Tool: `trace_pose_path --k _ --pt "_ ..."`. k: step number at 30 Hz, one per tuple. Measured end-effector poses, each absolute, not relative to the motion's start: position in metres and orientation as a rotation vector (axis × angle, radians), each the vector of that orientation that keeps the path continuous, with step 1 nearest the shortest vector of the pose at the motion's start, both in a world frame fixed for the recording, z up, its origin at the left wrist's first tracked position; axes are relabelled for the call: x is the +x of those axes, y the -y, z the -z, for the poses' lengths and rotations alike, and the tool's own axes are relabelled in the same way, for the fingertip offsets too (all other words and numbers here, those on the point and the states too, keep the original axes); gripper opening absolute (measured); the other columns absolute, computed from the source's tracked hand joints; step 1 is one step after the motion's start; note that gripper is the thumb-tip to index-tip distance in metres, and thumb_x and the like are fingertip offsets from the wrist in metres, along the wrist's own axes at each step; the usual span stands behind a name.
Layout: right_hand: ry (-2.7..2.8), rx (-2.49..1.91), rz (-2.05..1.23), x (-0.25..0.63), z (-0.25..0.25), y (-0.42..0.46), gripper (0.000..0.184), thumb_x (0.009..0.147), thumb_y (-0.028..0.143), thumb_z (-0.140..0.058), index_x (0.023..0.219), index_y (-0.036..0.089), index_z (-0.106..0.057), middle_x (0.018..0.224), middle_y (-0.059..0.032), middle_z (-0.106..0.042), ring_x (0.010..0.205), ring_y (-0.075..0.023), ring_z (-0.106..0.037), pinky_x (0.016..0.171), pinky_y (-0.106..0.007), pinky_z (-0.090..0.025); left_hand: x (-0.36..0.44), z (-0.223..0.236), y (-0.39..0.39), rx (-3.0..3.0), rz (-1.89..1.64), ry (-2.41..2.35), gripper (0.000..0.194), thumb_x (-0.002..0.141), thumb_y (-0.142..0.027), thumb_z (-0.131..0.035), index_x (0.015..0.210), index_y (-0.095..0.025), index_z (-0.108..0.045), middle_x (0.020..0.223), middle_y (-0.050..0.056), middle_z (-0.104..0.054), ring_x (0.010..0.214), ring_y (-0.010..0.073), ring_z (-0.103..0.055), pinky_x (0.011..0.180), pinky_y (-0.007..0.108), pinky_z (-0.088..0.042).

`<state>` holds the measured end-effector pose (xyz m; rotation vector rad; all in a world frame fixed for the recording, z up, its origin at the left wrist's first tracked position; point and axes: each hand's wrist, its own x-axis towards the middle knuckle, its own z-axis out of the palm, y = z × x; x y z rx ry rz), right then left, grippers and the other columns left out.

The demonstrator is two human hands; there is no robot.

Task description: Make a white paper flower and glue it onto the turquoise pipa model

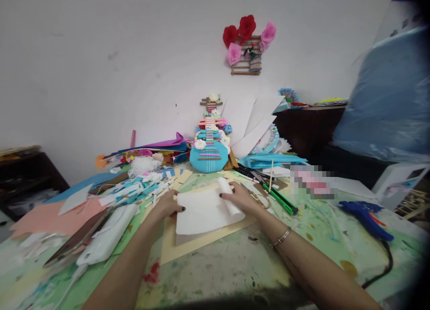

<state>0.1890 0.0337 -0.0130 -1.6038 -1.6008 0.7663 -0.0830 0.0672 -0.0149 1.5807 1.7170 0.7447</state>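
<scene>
A sheet of white paper (199, 211) is held just over a larger cream sheet (183, 251) on the table, its right side curled into a loose roll. My left hand (168, 204) pinches the paper's left edge between thumb and fingers. At the curled right side, my right hand (240, 197) grips the roll, thumb in front and fingers behind. Close to the right hand lie scissors (262, 200) with gold-coloured handles and a green utility knife (282, 200). Behind the paper stands a blue paper lute (208, 160) with strings and paper flowers.
Left are a white power strip (109, 236), a phone (79, 238), pink paper (40, 218) and heaped paper scraps (134, 189). A blue glue gun (366, 218) with a black cord lies right. White sheets (250, 126) lean against the wall.
</scene>
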Motion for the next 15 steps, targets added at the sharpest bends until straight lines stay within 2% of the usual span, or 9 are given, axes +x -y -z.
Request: trace_pose_path --k 3,5,7,9,12,15 --pt "1.645 -1.636 -0.709 0.188 0.011 -0.031 0.056 0.066 0.04 -0.066 0.116 0.017 -0.054 0.104 -0.0123 -0.064 0.092 -0.0262 -0.058 0.071 -0.031 -0.04 -0.085 0.012 -0.067 1.723 -0.763 -1.825 0.052 0.041 -0.011 -0.075 0.089 -0.018 -0.054 0.064 0.003 -0.063 0.076 0.0329 -0.066 0.065 0.039 -0.051" --pt "1.668 -1.645 -0.682 0.187 0.011 -0.03 0.057 0.066 0.042 -0.065 0.116 0.017 -0.054 0.104 -0.0124 -0.064 0.091 -0.026 -0.058 0.07 -0.03 -0.04 -0.078 0.009 -0.065 1.836 -0.824 -1.889 0.055 0.045 -0.016 -0.076 0.096 -0.017 -0.055 0.089 0.012 -0.066 0.102 0.0392 -0.059 0.082 0.046 -0.047" --pt "1.685 -1.651 -0.662 0.186 0.011 -0.03 0.058 0.066 0.043 -0.065 0.117 0.016 -0.053 0.102 -0.0127 -0.064 0.09 -0.0259 -0.059 0.068 -0.03 -0.039 -0.064 0.009 -0.06 1.964 -0.903 -1.899 0.055 0.06 -0.027 -0.07 0.111 -0.016 -0.052 0.119 0.018 -0.056 0.124 0.0382 -0.043 0.099 0.048 -0.036" --pt "1.695 -1.654 -0.644 0.186 0.013 -0.031 0.058 0.066 0.043 -0.064 0.117 0.016 -0.053 0.101 -0.0128 -0.065 0.088 -0.0257 -0.06 0.067 -0.03 -0.04 -0.044 0.015 -0.051 2.144 -0.932 -1.799 0.058 0.074 -0.039 -0.058 0.126 -0.017 -0.045 0.139 0.015 -0.043 0.134 0.0299 -0.03 0.109 0.042 -0.025" --pt "1.697 -1.663 -0.614 0.186 0.018 -0.034 0.057 0.067 0.043 -0.064 0.116 0.017 -0.052 0.102 -0.0115 -0.065 0.089 -0.0249 -0.06 0.068 -0.029 -0.04 -0.017 0.029 -0.036 2.586 -0.517 -1.542 0.074 0.082 -0.054 -0.04 0.14 -0.009 -0.029 0.15 0.017 -0.025 0.14 0.0307 -0.016 0.112 0.049 -0.013" --pt "1.683 -1.695 -0.574 0.184 0.023 -0.035 0.059 0.068 0.04 -0.062 0.12 0.017 -0.048 0.105 -0.0115 -0.064 0.093 -0.025 -0.06 0.072 -0.03 -0.041 -0.005 0.042 -0.029 2.626 -0.199 -1.554 0.076 0.086 -0.057 -0.026 0.143 -0.008 -0.025 0.151 0.016 -0.019 0.14 0.0307 -0.015 0.111 0.053 -0.011"
